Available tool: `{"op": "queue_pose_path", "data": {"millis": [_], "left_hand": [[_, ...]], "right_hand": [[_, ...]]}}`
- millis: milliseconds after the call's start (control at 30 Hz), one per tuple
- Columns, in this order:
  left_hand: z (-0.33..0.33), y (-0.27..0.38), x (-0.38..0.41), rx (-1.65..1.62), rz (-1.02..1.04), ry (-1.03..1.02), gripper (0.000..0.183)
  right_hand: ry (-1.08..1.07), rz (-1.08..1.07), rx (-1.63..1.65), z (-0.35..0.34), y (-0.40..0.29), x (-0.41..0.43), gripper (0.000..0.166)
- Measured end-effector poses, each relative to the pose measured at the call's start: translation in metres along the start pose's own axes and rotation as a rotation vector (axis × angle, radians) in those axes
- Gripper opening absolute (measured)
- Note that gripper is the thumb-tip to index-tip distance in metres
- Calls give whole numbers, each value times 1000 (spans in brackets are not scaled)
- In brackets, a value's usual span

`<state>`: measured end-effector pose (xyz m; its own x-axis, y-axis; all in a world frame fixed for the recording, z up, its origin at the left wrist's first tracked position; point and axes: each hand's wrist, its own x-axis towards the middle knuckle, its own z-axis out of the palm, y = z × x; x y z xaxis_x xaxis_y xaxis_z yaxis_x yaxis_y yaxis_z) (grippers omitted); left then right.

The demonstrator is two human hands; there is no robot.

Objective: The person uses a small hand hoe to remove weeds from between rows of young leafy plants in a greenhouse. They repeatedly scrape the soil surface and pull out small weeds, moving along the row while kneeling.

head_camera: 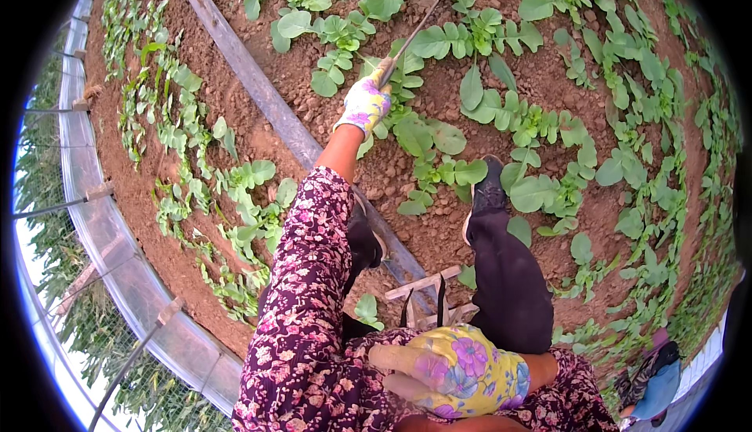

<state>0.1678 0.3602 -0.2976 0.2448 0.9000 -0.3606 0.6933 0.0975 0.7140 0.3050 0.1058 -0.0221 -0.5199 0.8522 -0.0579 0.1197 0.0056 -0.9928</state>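
My left hand (363, 103), in a yellow floral work glove, reaches out over the leafy seedlings. It is closed around the wooden handle of a thin metal hand tool (416, 32), whose far end points up and right among the leaves. Lobed green plants (414, 135) grow just below and beside this hand. My right hand (455, 367), gloved in the same pattern, lies back up over my floral-patterned lap. Its visible fingers are slightly apart and point left; I see nothing in them, though the palm is hidden.
A flat grey hose (270, 97) crosses the reddish soil diagonally and passes by my shoes. A low wooden frame (426, 285) with dark straps stands between my legs. Plastic sheeting (111, 238) borders the left side. Another person (652, 385) is at lower right.
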Motion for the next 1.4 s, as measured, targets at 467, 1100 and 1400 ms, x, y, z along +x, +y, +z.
{"op": "queue_pose_path", "data": {"millis": [467, 1100, 1400], "left_hand": [[-26, -4, -58, 144, -78, 42, 51], [-7, -13, -43, 45, 3, 202, 51], [-17, -17, 4, -155, -29, 225, 52]], "right_hand": [[-52, 53, 127, -3, -11, 2, 22], [-135, -311, -98, 10, 14, -25, 43], [-125, -270, -91, 5, 7, -22, 41]]}}
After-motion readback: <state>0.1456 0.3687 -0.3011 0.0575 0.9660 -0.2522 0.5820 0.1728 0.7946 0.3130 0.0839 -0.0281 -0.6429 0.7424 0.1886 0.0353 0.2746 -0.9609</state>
